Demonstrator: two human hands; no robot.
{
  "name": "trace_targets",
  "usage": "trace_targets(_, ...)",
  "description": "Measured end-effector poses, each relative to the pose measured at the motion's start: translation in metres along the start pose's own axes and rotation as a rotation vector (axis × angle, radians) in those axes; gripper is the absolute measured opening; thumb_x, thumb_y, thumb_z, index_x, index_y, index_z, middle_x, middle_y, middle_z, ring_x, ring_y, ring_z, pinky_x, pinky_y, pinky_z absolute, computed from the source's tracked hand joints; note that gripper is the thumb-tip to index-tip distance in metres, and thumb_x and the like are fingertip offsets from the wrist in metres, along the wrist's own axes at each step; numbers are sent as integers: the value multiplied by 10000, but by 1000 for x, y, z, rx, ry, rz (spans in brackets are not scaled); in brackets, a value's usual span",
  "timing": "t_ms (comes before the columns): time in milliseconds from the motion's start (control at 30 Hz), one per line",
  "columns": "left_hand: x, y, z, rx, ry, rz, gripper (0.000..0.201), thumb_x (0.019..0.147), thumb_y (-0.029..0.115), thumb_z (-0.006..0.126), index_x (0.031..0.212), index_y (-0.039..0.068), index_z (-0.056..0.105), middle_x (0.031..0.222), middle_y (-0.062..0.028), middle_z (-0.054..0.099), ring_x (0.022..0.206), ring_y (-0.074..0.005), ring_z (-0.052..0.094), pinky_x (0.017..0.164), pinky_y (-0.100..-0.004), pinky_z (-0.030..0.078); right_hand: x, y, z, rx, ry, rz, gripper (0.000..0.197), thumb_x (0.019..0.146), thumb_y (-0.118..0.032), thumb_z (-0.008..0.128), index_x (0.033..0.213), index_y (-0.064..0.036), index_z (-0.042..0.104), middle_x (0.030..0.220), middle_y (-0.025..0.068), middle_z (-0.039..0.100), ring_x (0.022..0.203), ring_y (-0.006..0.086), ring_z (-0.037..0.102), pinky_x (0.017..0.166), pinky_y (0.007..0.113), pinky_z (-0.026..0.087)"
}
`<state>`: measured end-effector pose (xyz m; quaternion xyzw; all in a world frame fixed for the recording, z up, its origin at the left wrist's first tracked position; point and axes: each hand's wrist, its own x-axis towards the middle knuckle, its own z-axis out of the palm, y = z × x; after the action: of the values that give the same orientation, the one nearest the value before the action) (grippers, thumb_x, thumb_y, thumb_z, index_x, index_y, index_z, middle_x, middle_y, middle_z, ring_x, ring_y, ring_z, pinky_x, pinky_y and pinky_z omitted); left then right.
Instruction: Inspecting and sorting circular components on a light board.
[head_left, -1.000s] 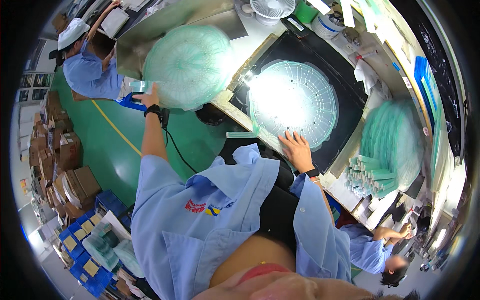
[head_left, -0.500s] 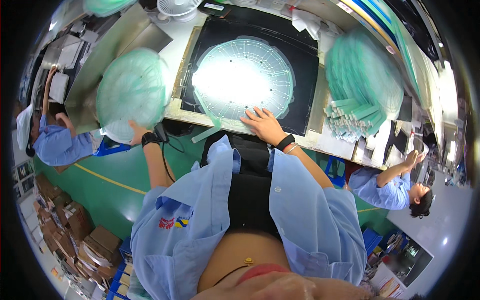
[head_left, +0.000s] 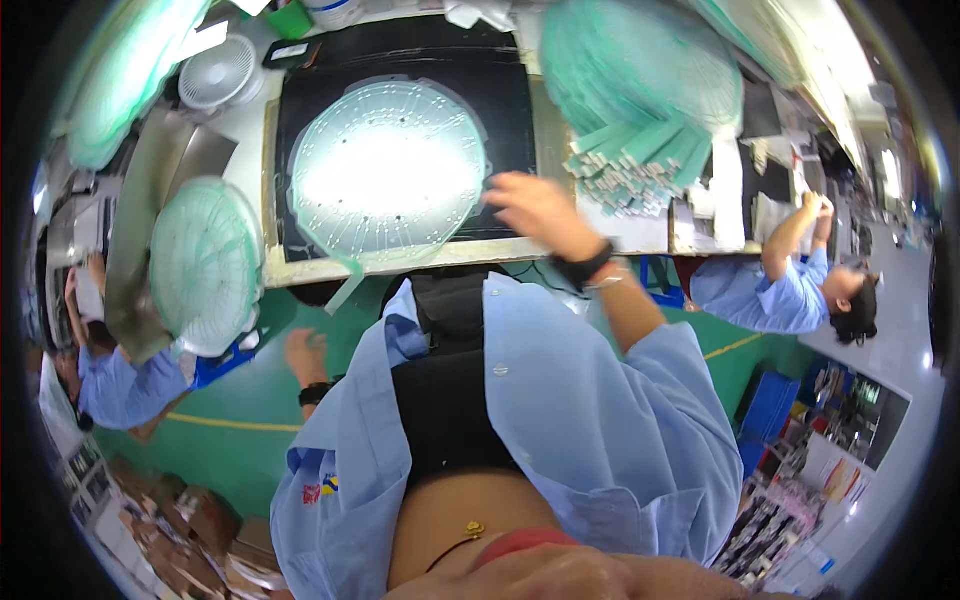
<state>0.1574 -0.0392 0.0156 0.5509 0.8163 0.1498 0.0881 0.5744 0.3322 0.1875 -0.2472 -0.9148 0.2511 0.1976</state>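
A round translucent film sheet (head_left: 392, 238) printed with fine lines and dots lies on a black board (head_left: 505, 80), its middle washed out by bright light. Its narrow tail strip (head_left: 346, 290) hangs over the table's front edge. Just off the sheet's right side is my right hand (head_left: 540, 213), blurred, fingers stretched out and holding nothing I can see. My left hand (head_left: 306, 355), smeared by motion, hangs below the table edge over the green floor, apart from the pile of round green-tinted sheets (head_left: 203, 265) at the left.
At the back right stands a fanned stack of round green sheets (head_left: 640, 60), its tail strips (head_left: 640, 165) pointing forward. A white fan (head_left: 217, 72) and a phone (head_left: 291, 54) sit at the back left. Co-workers in blue shirts (head_left: 765, 300) (head_left: 130, 390) work on both sides.
My left hand has come away from the left pile and dropped lower. My right hand has lifted off the round sheet toward the right. The whole view has shifted.
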Motion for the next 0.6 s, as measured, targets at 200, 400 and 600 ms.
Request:
trace_targets(200, 10, 150, -3, -1025, -508, -635, 377, 942, 330, 603, 1241, 101, 596, 1051, -13, 650, 806, -86, 580, 667, -215, 461, -56, 86, -219, -261, 129, 516, 411, 881, -42, 539, 1288, -93, 569, 1309, 127, 578, 1222, 259, 529, 1027, 352, 400)
trace_targets(400, 67, 214, 21, -1089, -644, -762, 600, 893, 574, 565, 1262, 102, 585, 1114, -54, 639, 904, -127, 579, 762, -289, 444, -83, 184, -294, -918, -88, 569, 1026, 686, 218, 422, 1521, -329, 190, 1536, 242, 229, 1408, 390, 273, 1079, 474, 359)
trace_targets(600, 110, 233, 46, -1358, -534, -1029, 1017, 740, 871, 428, 1374, 75, 438, 1261, -180, 553, 994, -263, 593, 893, -416, 432, -86, 228, -284, -661, -43, 461, 1037, 655, 225, 428, 1521, -295, 195, 1526, 195, 282, 1406, 359, 277, 1060, 445, 390)
